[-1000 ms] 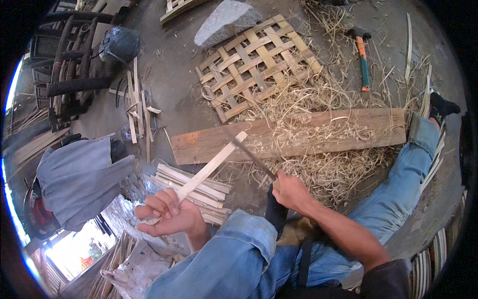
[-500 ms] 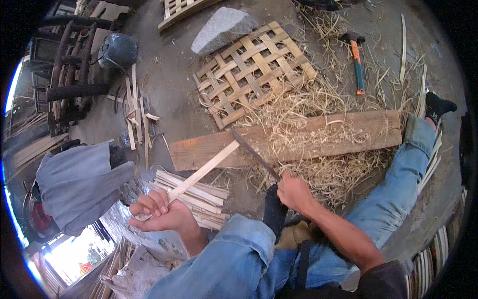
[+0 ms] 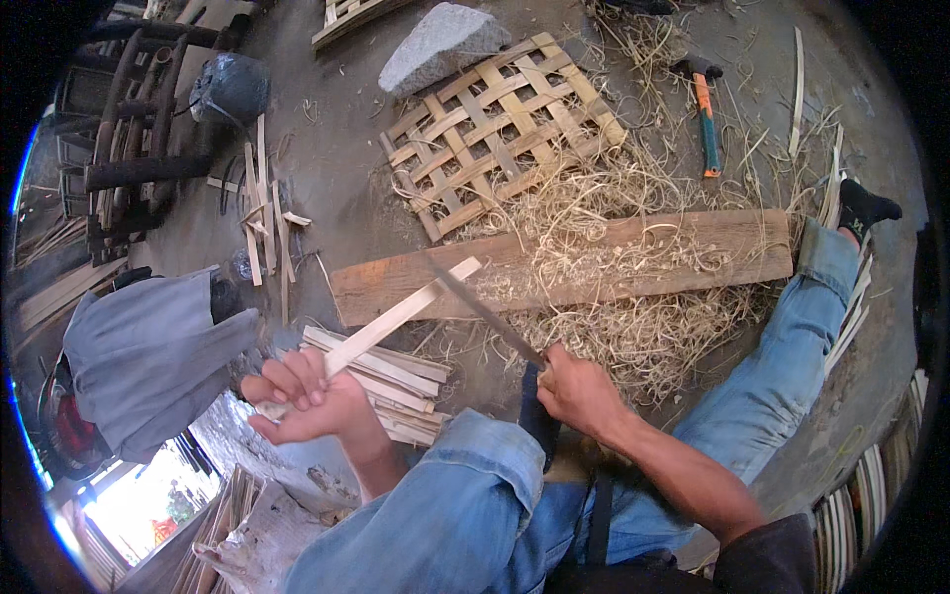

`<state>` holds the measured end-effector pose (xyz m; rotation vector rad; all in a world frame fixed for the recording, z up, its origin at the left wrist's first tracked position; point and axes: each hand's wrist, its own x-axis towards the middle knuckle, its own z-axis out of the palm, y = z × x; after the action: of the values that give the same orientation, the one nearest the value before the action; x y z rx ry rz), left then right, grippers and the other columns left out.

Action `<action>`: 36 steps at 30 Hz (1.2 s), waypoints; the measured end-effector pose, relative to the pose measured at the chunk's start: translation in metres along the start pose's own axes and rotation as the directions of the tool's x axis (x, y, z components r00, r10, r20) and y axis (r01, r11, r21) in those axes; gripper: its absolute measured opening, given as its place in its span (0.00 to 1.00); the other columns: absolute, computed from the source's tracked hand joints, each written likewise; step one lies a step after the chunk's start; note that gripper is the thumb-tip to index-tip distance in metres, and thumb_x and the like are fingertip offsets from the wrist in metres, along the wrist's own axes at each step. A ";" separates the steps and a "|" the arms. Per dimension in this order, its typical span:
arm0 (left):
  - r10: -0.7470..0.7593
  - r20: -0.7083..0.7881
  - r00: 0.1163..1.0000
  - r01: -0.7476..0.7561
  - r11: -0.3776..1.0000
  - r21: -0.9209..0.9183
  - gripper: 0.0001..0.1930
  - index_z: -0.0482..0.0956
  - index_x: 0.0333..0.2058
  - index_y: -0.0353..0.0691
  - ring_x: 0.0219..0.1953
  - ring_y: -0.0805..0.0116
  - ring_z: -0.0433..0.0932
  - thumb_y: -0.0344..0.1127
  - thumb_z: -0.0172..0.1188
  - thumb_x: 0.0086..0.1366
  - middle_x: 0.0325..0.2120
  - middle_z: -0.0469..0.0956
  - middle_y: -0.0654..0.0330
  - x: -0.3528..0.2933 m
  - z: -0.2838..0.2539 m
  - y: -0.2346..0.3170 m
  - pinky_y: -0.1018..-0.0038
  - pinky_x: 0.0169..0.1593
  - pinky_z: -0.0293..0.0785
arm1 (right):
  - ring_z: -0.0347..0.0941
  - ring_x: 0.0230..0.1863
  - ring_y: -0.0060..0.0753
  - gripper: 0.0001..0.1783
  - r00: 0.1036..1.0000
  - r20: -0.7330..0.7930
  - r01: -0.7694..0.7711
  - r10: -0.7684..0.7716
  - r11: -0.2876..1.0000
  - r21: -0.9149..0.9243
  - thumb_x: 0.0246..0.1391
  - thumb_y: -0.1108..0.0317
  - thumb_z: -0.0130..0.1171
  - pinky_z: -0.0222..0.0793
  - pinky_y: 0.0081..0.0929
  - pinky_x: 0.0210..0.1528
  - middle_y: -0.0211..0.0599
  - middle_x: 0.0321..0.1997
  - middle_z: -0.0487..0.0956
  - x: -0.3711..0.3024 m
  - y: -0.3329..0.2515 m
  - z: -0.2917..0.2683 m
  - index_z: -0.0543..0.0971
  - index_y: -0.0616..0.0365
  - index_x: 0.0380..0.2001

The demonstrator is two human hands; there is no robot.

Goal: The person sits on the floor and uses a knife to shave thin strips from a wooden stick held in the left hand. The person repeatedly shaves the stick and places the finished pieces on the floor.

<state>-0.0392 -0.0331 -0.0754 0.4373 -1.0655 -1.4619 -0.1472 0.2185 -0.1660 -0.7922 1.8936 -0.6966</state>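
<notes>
- head view: the left hand (image 3: 302,401) is clenched round the near end of a pale bamboo slat (image 3: 396,319), which slants up and away to its far tip over the wooden plank (image 3: 693,259).
- the right hand (image 3: 577,388) grips the handle of a long knife (image 3: 485,312), whose blade crosses the slat near its far end, seemingly touching it.
- by the look of it the slat is light, stiff along its length, smooth and apt to splinter at the edges; the low end in the fist seems the safe place to hold, well apart from the blade.
- under the slat lies a stack of cut slats (image 3: 381,381); shavings (image 3: 614,327) cover the plank.
- farther off: a woven bamboo mat (image 3: 500,129), a grey stone (image 3: 440,45), a hammer (image 3: 705,109).
</notes>
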 end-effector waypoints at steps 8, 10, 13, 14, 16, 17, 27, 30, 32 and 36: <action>0.006 0.316 0.949 -0.027 0.998 0.063 0.26 0.54 0.23 0.49 0.09 0.81 0.53 0.63 0.50 0.63 0.10 0.55 0.69 -0.030 0.033 0.001 0.81 0.16 0.42 | 0.76 0.31 0.64 0.21 0.984 0.119 0.114 -0.133 0.982 0.153 0.50 0.63 0.58 0.73 0.51 0.35 0.59 0.26 0.77 -0.013 -0.055 -0.012 0.66 0.67 0.42; 0.005 0.373 0.928 -0.027 0.998 0.055 0.27 0.54 0.22 0.49 0.09 0.81 0.53 0.64 0.50 0.63 0.10 0.55 0.69 -0.028 0.034 -0.003 0.81 0.17 0.41 | 0.76 0.32 0.63 0.22 0.956 0.087 0.264 -0.281 0.950 0.169 0.49 0.64 0.60 0.73 0.49 0.35 0.60 0.27 0.77 -0.013 -0.066 -0.019 0.67 0.64 0.44; -0.004 0.391 0.921 -0.028 0.997 0.078 0.27 0.53 0.22 0.49 0.10 0.81 0.53 0.64 0.51 0.62 0.10 0.56 0.69 -0.025 0.026 0.003 0.80 0.17 0.41 | 0.76 0.33 0.62 0.23 0.991 0.125 0.025 -0.051 0.978 0.206 0.47 0.66 0.60 0.73 0.49 0.36 0.61 0.28 0.77 0.021 -0.045 0.006 0.67 0.64 0.45; -0.007 0.389 0.921 -0.032 0.995 0.094 0.28 0.53 0.22 0.49 0.10 0.81 0.53 0.64 0.51 0.62 0.10 0.55 0.69 -0.024 0.020 0.005 0.80 0.17 0.41 | 0.76 0.32 0.62 0.23 0.990 0.062 0.119 -0.128 0.984 0.134 0.47 0.67 0.59 0.73 0.49 0.35 0.60 0.27 0.77 0.024 -0.037 0.012 0.67 0.67 0.44; -0.012 0.370 0.929 -0.031 0.993 0.110 0.28 0.53 0.22 0.49 0.10 0.81 0.53 0.65 0.51 0.62 0.11 0.55 0.69 -0.024 0.014 0.006 0.80 0.17 0.41 | 0.76 0.31 0.62 0.22 0.974 0.088 0.189 -0.206 0.967 0.170 0.47 0.68 0.58 0.73 0.49 0.35 0.60 0.24 0.76 0.016 -0.042 0.007 0.67 0.69 0.43; -0.007 0.360 0.933 -0.031 0.994 0.100 0.28 0.52 0.22 0.49 0.10 0.81 0.53 0.65 0.50 0.62 0.11 0.55 0.69 -0.023 0.011 0.001 0.80 0.17 0.41 | 0.76 0.30 0.62 0.21 0.965 0.101 0.222 -0.244 0.956 0.189 0.48 0.68 0.58 0.73 0.50 0.34 0.59 0.23 0.76 0.013 -0.042 0.006 0.68 0.70 0.43; -0.029 0.330 0.943 -0.016 0.991 0.134 0.27 0.52 0.22 0.49 0.11 0.81 0.53 0.65 0.49 0.63 0.11 0.55 0.70 -0.027 0.015 0.006 0.81 0.18 0.44 | 0.76 0.31 0.64 0.16 0.993 0.082 0.087 -0.089 0.996 0.032 0.46 0.68 0.52 0.75 0.49 0.38 0.66 0.28 0.75 0.042 0.005 0.011 0.76 0.76 0.27; -0.012 0.321 0.947 -0.023 0.994 0.106 0.27 0.52 0.23 0.49 0.11 0.82 0.54 0.65 0.50 0.62 0.11 0.56 0.70 -0.027 0.017 0.006 0.82 0.18 0.44 | 0.76 0.31 0.64 0.18 0.998 -0.006 0.061 -0.061 0.992 0.114 0.47 0.67 0.53 0.74 0.50 0.37 0.61 0.24 0.76 0.036 0.007 0.010 0.71 0.77 0.33; -0.023 0.289 0.957 -0.019 0.990 0.142 0.27 0.52 0.23 0.50 0.10 0.82 0.53 0.65 0.50 0.62 0.11 0.55 0.70 -0.031 0.013 0.008 0.82 0.18 0.44 | 0.76 0.30 0.64 0.18 0.997 0.044 0.062 -0.066 0.993 0.100 0.47 0.68 0.53 0.74 0.49 0.36 0.60 0.23 0.77 0.036 0.004 0.010 0.69 0.76 0.35; 0.006 0.285 0.959 -0.046 0.990 0.132 0.27 0.52 0.23 0.50 0.10 0.82 0.53 0.65 0.50 0.62 0.10 0.54 0.70 -0.028 0.022 0.005 0.83 0.17 0.43 | 0.76 0.28 0.64 0.17 1.000 0.018 -0.017 0.016 0.999 0.037 0.49 0.68 0.52 0.74 0.50 0.35 0.60 0.23 0.77 0.040 0.014 0.013 0.68 0.75 0.36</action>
<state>-0.0480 0.0014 -0.0691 0.3133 -1.4020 -1.4617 -0.1525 0.1945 -0.2031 -0.7565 1.8642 -0.7099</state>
